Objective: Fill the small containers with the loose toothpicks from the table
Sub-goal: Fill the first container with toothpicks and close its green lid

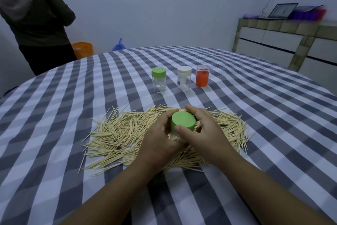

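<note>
Near the surface's (237,97) front edge, the left hand (160,137) steadies the container while the right hand (202,131) grips its green lid (183,120), probably to unscrew it over the toothpicks (118,133).

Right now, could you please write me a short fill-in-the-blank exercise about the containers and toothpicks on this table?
1. Both hands, the left hand and the right hand, hold a container whose lid is coloured ____.
2. Behind the toothpick pile, the number of containers standing upright in a row is ____.
3. In that row, the white-lidded container stands between the green-lidded container and the ____ container.

Missing words: green; three; orange
</note>
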A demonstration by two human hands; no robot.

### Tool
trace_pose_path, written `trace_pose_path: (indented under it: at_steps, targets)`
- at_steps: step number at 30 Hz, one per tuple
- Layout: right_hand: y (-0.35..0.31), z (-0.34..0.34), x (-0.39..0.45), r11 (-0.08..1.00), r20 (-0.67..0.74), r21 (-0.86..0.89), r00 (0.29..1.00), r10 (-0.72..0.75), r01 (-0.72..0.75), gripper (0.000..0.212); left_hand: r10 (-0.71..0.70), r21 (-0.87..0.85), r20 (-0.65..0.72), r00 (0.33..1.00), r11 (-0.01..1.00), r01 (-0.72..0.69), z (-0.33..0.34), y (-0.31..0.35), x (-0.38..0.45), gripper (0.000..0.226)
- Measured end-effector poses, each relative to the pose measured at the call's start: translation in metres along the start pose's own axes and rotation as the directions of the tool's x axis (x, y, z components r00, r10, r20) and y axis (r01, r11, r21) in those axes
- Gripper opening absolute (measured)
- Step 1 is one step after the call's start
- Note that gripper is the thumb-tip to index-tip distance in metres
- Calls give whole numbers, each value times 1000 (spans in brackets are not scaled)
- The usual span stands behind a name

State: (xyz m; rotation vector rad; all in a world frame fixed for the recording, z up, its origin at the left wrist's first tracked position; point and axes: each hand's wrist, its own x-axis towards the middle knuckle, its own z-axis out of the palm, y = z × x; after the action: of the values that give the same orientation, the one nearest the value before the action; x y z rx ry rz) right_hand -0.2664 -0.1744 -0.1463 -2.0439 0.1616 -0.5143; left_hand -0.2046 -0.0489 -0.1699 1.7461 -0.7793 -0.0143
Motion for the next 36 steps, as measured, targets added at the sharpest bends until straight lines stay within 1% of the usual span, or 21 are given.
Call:
trace_pose_path:
  at_steps: [1, 2, 4, 7, 9, 11, 13, 15, 18, 21, 23, 25, 28, 31, 34, 36]
  targets:
    - [0, 1, 0, 1000, -16, -15, 1000, 10, -10, 77, 4, 21, -2, 1000, 1000, -4, 0, 0, -1, 64]
    - [0, 1, 0, 999, -38, -29, 999, 18, -19, 78, 12, 42, -8, 1000, 999, -11, -1, 1, -1, 66]
    - [0, 1, 2, 999, -68, -43, 998, 8, -11, 68, 20, 51, -18, 1000, 998, -19, -1, 0, 0, 65]
    - [-1, -3, 1, 998, -65, -37, 997, -45, 43, 61, -16, -25, -9, 1000, 1000, 16, 1, 1, 0, 58]
    - [-1, -4, 0, 997, -77, 40, 995, -60, 63, 59, -32, -60, -7, 999, 998, 31, 2, 1, -1, 54]
    - [0, -6, -1, 986, -84, 161, 996, -40, 53, 60, -38, -80, -1, 999, 996, 38, 2, 1, -1, 52]
    - [3, -10, -1, 967, -80, 255, 997, 3, 18, 62, -45, -88, 6, 999, 995, 45, 3, -1, 0, 57]
    - [10, -18, 1, 955, -62, 294, 996, 57, -37, 62, -60, -91, 3, 998, 994, 60, 2, -1, 0, 61]
    - [24, -38, 3, 951, -71, 272, 982, 172, -147, 57, -75, -65, 8, 997, 995, 75, 2, 3, 1, 65]
    - [39, -62, -1, 933, -156, 253, 941, 299, -255, 55, -77, -49, 19, 997, 996, 78, 5, 7, 4, 67]
    - [49, -78, -6, 926, -231, 227, 906, 354, -303, 55, -65, -27, 13, 998, 997, 66, 10, 9, 6, 65]
    - [59, -90, -11, 924, -298, 189, 878, 376, -331, 51, -61, -20, 9, 998, 998, 61, 15, 10, 6, 66]
    - [69, -100, -17, 911, -395, 128, 823, 409, -391, 41, -68, -30, 14, 998, 997, 68, 19, 10, 4, 76]
    - [73, -106, -19, 889, -472, 84, 768, 433, -449, 32, -66, -43, 16, 998, 997, 67, 18, 10, 4, 77]
    - [76, -109, -19, 877, -509, 39, 746, 429, -478, 22, -74, -54, 20, 997, 996, 75, 18, 9, 4, 78]
    - [78, -108, -18, 861, -519, -45, 748, 413, -507, 18, -77, -57, 26, 997, 995, 78, 18, 7, 4, 80]
